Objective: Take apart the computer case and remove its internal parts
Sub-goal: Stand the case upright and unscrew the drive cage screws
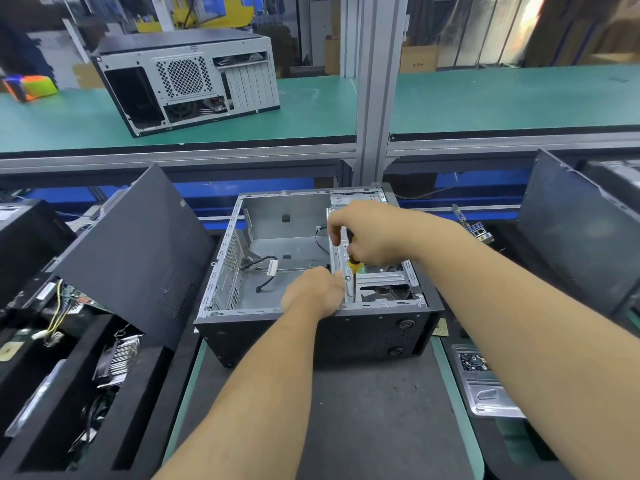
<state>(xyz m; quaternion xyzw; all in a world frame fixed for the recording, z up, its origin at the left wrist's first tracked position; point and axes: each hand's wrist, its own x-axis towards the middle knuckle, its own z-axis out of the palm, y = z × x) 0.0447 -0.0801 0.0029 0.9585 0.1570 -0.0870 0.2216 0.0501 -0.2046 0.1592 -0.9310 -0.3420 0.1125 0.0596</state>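
Right hand (370,233) grips screwdriver (353,263) upright at drive cage (381,282); left hand (313,292) apparently clasps cage edge, open case (311,327).

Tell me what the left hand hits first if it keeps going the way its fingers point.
Most likely the silver drive cage: the left hand points right at its upright edge and already seems to touch it, though depth is unclear.

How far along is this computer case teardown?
Done: the computer case is open, its main bay bare except loose cables. In hand: the right hand works a screwdriver on the drive cage; the left hand steadies it. Left: cage, drive, cables.
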